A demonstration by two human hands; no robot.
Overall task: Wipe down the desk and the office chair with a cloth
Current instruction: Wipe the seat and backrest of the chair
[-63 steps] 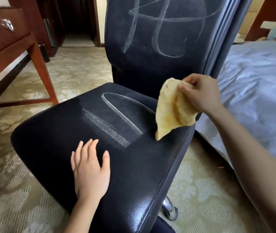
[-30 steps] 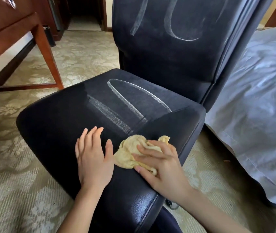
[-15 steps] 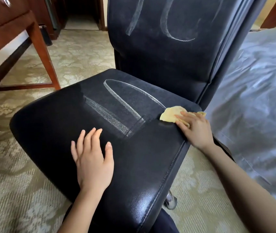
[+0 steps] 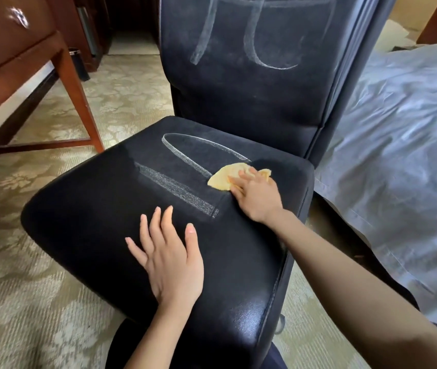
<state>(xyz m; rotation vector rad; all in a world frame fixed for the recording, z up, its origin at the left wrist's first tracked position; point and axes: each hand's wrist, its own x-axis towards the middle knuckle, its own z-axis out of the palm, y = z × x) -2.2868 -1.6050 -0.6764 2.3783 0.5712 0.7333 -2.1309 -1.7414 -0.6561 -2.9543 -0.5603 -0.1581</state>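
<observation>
Pressing the crumpled yellow cloth (image 4: pixel 222 178) under flat right hand (image 4: pixel 258 199) fingers (image 4: pixel 240 179), we should sweep the black leather seat's (image 4: pixel 92 222) white marks (image 4: pixel 174 187); left hand (image 4: pixel 172 262) lies flat, empty.

I get only part of the cloth (image 4: pixel 222 178): the right hand (image 4: pixel 257 198) lies over its near side, and that hand is slightly smeared. The cloth in turn covers one end of the chalk oval (image 4: pixel 185 153) on the seat (image 4: pixel 100 209). The office chair (image 4: pixel 238 97) loses the top of its backrest to the upper edge, which cuts the chalk marks (image 4: pixel 252 35) there too. Under the seat I make out just a sliver of a caster (image 4: pixel 280 324); the rest of the base is hidden. The desk (image 4: pixel 12 57) is cropped at the left and top, and its drawer handle (image 4: pixel 19 16) is a blurred glint. The left forearm (image 4: pixel 148 342) runs off the bottom edge, the right forearm (image 4: pixel 372 302) off the lower right corner, and the bed cover (image 4: pixel 398 155) off the right side.
</observation>
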